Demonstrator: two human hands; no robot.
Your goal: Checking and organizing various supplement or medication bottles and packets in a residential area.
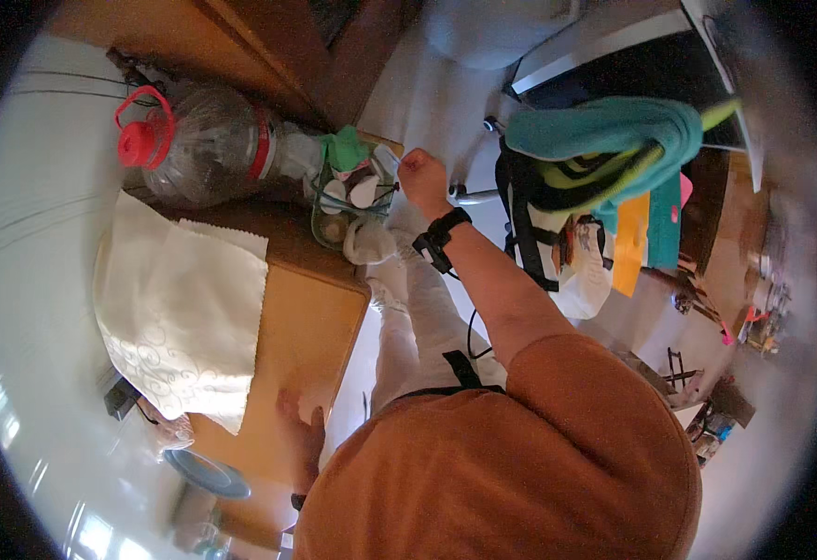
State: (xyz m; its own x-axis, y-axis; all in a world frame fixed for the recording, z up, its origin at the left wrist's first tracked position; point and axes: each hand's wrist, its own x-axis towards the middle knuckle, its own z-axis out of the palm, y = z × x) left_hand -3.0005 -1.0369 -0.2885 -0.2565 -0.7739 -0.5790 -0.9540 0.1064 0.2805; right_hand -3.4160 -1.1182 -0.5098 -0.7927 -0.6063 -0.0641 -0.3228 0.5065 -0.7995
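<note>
My right hand (pixel 423 179) is a closed fist at the right rim of a clear plastic basket (pixel 319 222). From its fingers a slim white item (pixel 385 157) points into the basket; its far end is hard to make out. Inside the basket lie a green cloth or bag (pixel 346 148), white rounded pieces (pixel 363 191) and other small things. My left hand (pixel 303 435), blurred by motion, is over the orange-brown wooden tabletop (pixel 310 318) with its fingers apart and nothing in it.
A large clear bottle with a red cap (pixel 202 143) stands left of the basket. A cream cloth with a scalloped edge (pixel 184 308) covers part of the wooden surface, near a blue-grey round dish (pixel 207 474). On the right, teal and lime fabric (pixel 604 150) hangs over a chair.
</note>
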